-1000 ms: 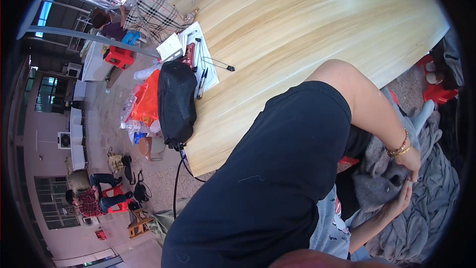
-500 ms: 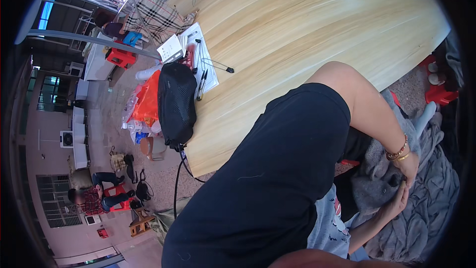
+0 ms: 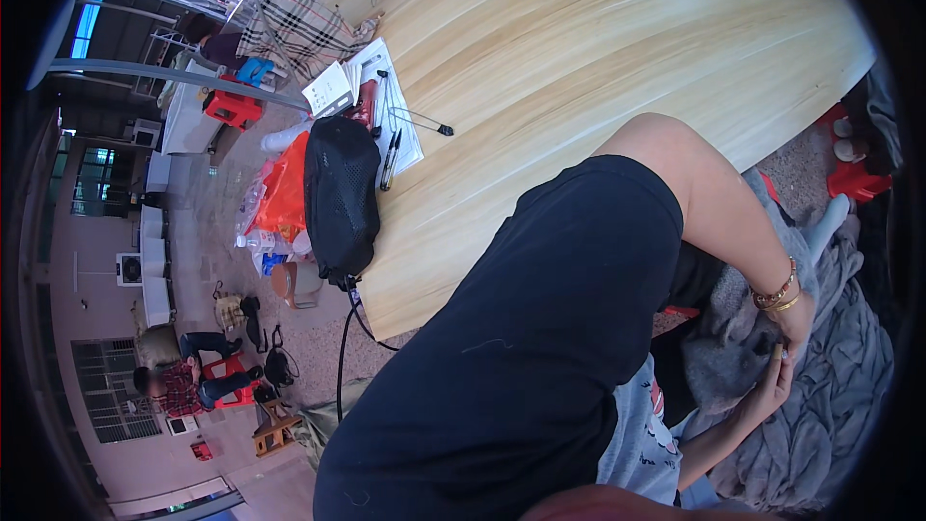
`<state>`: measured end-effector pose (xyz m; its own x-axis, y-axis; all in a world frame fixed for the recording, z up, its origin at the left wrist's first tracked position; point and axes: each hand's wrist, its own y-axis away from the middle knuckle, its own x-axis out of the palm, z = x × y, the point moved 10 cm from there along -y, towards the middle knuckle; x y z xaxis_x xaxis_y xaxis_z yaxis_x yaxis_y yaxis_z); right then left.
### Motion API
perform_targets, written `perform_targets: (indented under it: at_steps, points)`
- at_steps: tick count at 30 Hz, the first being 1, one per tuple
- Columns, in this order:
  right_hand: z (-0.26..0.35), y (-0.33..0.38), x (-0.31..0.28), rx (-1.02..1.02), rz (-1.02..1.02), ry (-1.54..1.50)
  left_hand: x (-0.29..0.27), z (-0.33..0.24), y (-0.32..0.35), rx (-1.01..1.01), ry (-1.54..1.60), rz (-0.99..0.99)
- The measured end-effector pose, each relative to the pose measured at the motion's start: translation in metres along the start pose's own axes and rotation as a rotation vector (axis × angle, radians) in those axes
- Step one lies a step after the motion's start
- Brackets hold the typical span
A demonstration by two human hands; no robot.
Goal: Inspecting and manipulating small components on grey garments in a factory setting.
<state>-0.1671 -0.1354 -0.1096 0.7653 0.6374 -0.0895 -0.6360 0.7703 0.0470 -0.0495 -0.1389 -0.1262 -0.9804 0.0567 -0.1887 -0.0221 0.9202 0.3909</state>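
Note:
At the lower right, a grey fuzzy cloth [image 3: 719,352] is bunched up, and both my hands meet at its right edge. My left hand [image 3: 797,316], with gold and red bracelets at the wrist, curls downward with its fingers closed at the cloth. Just below it, my right hand [image 3: 769,388] reaches up from the lower edge, its fingers drawn together against the cloth edge and the left fingertips. The exact grip is partly hidden. More crumpled grey fabric [image 3: 820,425] lies under and beside the hands.
A wooden table [image 3: 579,48] fills the upper middle. On its left edge are a black mesh pouch [image 3: 342,198], pens [image 3: 391,159], papers [image 3: 410,140] and an orange bag [image 3: 285,188]. Red stools [image 3: 858,183] stand right. Two people sit at the far left.
My right fingers have shifted slightly and bent in closer to my left hand. The view has moved a little; the cloth stays nearly in place.

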Motion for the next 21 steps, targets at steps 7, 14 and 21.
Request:
perform_targets:
  at_steps: [7, 14, 21]
  points:
    - [0.001, -0.001, -0.001, 0.020, 0.004, -0.004, 0.005, -0.001, -0.009, 0.026, -0.011, 0.053]
    - [0.003, 0.005, -0.001, 0.015, -0.008, 0.012, 0.000, -0.009, 0.006, 0.019, -0.127, 0.037]
    - [-0.002, 0.007, 0.008, 0.023, 0.012, -0.053, -0.009, -0.007, 0.019, 0.056, -0.134, 0.051]
